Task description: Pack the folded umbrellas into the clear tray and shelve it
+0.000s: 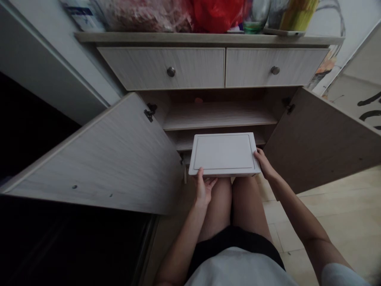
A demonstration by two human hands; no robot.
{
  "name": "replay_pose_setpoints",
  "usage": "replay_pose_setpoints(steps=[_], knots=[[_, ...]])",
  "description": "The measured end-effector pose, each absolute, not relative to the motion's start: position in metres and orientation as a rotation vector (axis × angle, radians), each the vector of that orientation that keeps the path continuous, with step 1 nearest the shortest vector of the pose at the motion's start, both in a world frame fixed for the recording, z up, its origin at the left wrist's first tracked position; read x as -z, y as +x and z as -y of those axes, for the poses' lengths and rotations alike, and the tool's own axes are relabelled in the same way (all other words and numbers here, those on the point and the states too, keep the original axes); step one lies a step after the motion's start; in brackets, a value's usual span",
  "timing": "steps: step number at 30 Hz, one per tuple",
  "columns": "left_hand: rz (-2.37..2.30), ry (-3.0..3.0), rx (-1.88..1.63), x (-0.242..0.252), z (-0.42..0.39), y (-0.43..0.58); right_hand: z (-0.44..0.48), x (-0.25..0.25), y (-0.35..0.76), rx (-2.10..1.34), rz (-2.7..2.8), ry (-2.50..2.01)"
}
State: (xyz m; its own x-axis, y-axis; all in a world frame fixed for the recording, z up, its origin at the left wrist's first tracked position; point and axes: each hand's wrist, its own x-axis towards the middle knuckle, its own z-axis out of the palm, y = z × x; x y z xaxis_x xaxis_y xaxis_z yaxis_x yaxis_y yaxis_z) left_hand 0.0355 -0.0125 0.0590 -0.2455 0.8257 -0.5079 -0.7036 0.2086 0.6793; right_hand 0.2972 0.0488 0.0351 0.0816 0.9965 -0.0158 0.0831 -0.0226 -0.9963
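The box [224, 153] is held between both hands, in front of the open cabinet [202, 65]. The left hand [204, 190] pinches its near left corner, thumb on top, fingers curling below; the right hand [266, 165] clasps its right side, most fingers tucked from sight. The box's underside is hidden, the shelf [220, 115] is dark toward the back, and the red bag [218, 16] is cut off
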Motion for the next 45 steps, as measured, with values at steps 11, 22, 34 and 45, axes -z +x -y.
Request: replay_pose_setpoints(steps=[11,22,34,45], knots=[[-1.360,0.615,-1.678,-0.050,0.018,0.023,-0.033,-0.051,0.292,-1.107,1.058,-1.284],[-1.341,0.768,-1.754,-0.036,0.005,0.011,-0.035,-0.053,0.303,-0.978,1.336,-1.132],[-1.385,1.081,-1.651,-0.019,-0.017,-0.015,-0.040,-0.015,0.309,-0.745,1.637,-1.059],[-1.233,1.378,-1.767,-0.066,-0.145,-0.009,-0.164,-0.063,0.301,-0.553,1.548,-0.973]])
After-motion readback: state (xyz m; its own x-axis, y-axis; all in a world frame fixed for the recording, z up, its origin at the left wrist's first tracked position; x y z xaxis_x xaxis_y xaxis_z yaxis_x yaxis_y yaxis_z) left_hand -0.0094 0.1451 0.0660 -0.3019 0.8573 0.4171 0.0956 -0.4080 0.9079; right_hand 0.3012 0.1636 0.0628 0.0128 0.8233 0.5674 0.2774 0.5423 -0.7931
